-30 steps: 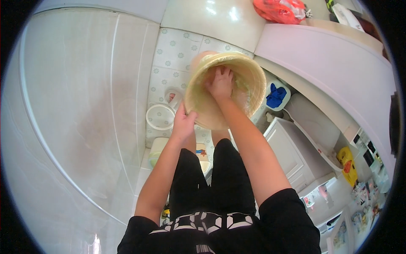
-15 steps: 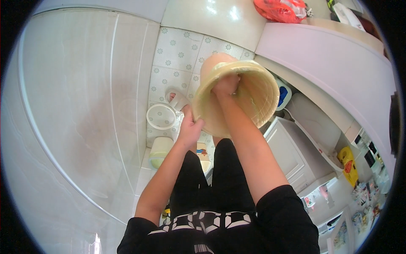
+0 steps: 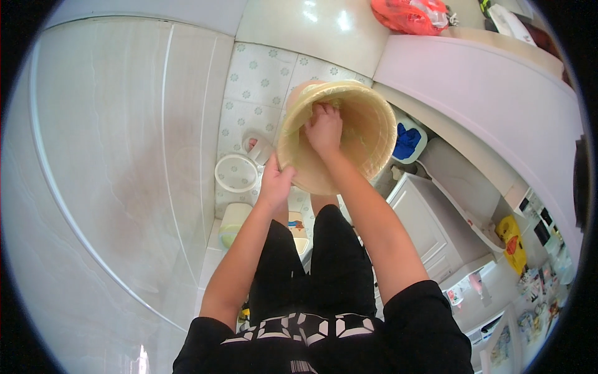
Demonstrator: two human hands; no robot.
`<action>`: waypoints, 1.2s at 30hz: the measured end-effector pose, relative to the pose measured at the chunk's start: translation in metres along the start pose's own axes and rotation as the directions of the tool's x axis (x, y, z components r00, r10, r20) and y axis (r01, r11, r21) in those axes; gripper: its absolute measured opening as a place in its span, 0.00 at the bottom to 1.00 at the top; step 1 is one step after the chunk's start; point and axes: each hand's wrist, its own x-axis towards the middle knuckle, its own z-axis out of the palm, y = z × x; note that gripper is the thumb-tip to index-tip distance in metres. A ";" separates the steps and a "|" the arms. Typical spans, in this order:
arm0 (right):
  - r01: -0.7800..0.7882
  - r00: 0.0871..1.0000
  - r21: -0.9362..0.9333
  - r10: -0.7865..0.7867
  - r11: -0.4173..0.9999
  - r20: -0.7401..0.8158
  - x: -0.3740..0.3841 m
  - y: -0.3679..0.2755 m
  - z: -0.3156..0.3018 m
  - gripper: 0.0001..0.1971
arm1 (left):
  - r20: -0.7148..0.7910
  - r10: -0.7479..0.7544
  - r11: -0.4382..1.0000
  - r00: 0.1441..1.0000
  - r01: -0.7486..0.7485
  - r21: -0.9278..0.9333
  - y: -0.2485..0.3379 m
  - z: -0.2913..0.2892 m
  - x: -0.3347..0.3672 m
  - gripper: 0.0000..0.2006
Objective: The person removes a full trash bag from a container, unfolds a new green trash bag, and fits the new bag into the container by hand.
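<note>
A round bin (image 3: 358, 163) is tilted in front of me with its mouth toward me. A thin, yellowish see-through bin liner (image 3: 374, 140) covers its inside and folds over its rim. My left hand (image 3: 276, 182) grips the rim at the near left, thumb on the liner. Reaching into the bin, my right hand (image 3: 325, 129) has curled fingers on the liner at the far inner wall, where the film is bunched. The fingertips are partly hidden.
A white ring-shaped rim (image 3: 236, 155) lies on the tiled floor beside my slippered foot. A pale green-and-white container (image 3: 234, 225) stands nearer. At the right are a white tub holding blue cloth (image 3: 408, 142) and a white cabinet (image 3: 418, 212). A red plastic bag (image 3: 411, 15) sits at the far right.
The bin has shifted a little left, and its mouth faces up toward me more. My right hand is drawn out slightly, so its fingers show. My left hand still holds the rim.
</note>
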 end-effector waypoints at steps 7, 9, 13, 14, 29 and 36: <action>0.286 0.958 -0.316 -0.271 0.905 0.091 0.026 0.018 0.025 0.19 | 0.019 -0.093 0.995 0.995 0.094 -0.020 0.011 0.008 -0.008 0.32; 0.309 0.951 -0.318 -0.300 0.896 0.077 0.029 0.025 0.031 0.21 | 0.087 -0.070 0.992 0.994 0.060 0.115 0.010 0.003 -0.009 0.32; 0.404 0.913 -0.247 -0.374 0.881 0.160 0.020 0.022 0.017 0.27 | 0.070 -0.030 0.996 0.997 0.024 0.082 0.010 -0.002 -0.010 0.32; 0.406 0.912 -0.247 -0.376 0.880 0.161 0.015 0.020 0.012 0.27 | 0.058 -0.006 0.998 0.998 0.003 0.062 0.013 -0.001 -0.010 0.32; 0.220 0.951 -0.462 -0.084 0.859 0.298 0.014 0.047 0.004 0.49 | 0.070 -0.050 0.999 0.996 0.050 0.003 0.018 0.002 -0.010 0.35; 0.319 0.936 -0.407 -0.217 0.856 0.277 0.018 0.030 0.015 0.30 | 0.100 -0.030 0.997 0.995 0.023 0.072 0.014 0.001 -0.013 0.32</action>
